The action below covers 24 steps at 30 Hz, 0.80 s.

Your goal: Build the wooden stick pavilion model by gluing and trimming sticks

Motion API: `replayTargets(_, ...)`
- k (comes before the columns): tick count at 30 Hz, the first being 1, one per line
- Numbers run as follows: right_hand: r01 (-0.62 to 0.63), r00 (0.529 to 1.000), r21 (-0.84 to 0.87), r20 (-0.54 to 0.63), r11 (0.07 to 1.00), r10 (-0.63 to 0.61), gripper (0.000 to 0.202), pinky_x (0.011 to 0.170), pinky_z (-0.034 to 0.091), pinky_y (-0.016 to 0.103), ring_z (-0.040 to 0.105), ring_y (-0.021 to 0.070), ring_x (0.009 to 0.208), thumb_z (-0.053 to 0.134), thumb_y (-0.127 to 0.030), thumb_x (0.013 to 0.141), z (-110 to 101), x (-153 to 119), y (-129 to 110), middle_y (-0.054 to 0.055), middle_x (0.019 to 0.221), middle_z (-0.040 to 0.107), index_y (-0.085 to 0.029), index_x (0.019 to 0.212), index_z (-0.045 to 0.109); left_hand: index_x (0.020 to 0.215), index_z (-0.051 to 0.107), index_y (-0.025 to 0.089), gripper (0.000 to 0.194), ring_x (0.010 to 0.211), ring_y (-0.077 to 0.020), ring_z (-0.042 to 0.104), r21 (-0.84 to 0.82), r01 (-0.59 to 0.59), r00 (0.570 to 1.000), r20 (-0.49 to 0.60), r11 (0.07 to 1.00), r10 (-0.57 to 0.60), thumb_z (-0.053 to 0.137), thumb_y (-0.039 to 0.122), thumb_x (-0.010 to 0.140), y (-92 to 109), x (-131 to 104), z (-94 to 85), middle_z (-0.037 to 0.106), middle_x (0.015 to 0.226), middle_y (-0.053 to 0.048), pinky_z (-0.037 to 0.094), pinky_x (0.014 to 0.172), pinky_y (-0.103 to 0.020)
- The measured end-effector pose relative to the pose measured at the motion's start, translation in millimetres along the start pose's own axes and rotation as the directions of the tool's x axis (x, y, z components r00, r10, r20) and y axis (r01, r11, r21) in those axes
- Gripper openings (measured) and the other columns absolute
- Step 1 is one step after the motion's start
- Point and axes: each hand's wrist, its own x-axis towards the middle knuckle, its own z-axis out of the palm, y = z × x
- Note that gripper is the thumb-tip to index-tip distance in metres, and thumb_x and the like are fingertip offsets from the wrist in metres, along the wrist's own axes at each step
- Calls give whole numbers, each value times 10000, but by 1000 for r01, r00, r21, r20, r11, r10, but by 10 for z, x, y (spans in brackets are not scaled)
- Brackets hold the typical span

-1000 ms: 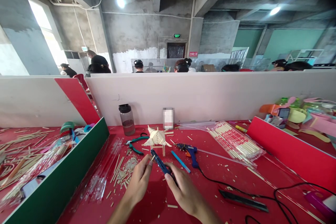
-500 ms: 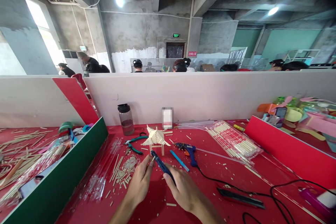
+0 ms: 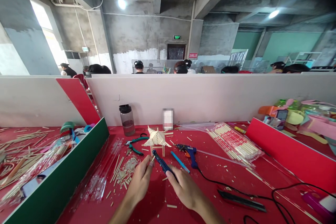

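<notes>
My left hand [image 3: 141, 178] pinches a short wooden stick [image 3: 153, 159] between thumb and fingers. Wrapped around a dark blue utility knife [image 3: 163, 163], my right hand [image 3: 185, 186] holds its front end close to that stick. Whether the blade touches the wood is too small to tell. Just beyond both hands stands a small pavilion model [image 3: 156, 139] made of sticks, with a flared roof on thin legs. Left of my left hand lie wood crumbs [image 3: 127, 168] and several cut sticks [image 3: 118, 168].
Green-handled pliers [image 3: 135, 147] lie left of the model. A blue glue gun [image 3: 193, 154], its cord trailing right, and a blue strip [image 3: 180, 161] lie to the right. Bundled sticks [image 3: 236, 141], a black tool [image 3: 241, 200], and a bottle [image 3: 127, 120] surround the work area. Dividers [image 3: 86, 168] border it.
The blue knife has turned slightly in my right hand, its front end staying near the stick. My left hand keeps its pinch. The whole view has shifted a little.
</notes>
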Motion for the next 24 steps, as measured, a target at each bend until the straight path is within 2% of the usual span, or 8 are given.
replayTargets(3, 17, 999, 16, 34, 1000, -17, 468, 848, 469, 316, 686, 248, 959, 296, -482, 1043, -22, -4, -2, 73, 970, 744, -245, 1242, 647, 1025, 677, 180, 396, 898, -233, 603, 19, -49, 998, 37, 999, 48, 458, 507, 979, 25, -4, 14, 701, 980, -79, 455, 908, -328)
replayTargets(9, 12, 999, 33, 52, 999, -13, 461, 683, 444, 274, 686, 206, 793, 294, -464, 1051, -47, -21, -77, 50, 938, 747, -263, 1308, 620, 1083, 678, 174, 406, 1013, -256, 618, 1, -78, 996, 36, 997, 78, 463, 501, 978, 50, -1, 29, 712, 1082, -93, 462, 934, -324)
replayTargets(15, -1, 997, 51, 76, 999, -3, 469, 674, 438, 266, 670, 194, 727, 290, -481, 1048, -82, -32, -107, 26, 844, 735, -278, 1315, 617, 1093, 675, 168, 402, 956, -244, 622, 37, -85, 996, 36, 996, 84, 454, 487, 989, 33, 2, 22, 713, 1058, -94, 463, 905, -325)
replayTargets(24, 30, 998, 53, 47, 998, -32, 490, 641, 411, 272, 643, 200, 732, 275, -486, 1052, -47, -25, -86, 39, 835, 716, -234, 1229, 656, 1067, 676, 161, 393, 827, -215, 604, 84, -89, 995, 42, 992, 86, 422, 455, 1009, 9, 8, 17, 709, 974, -75, 457, 854, -316)
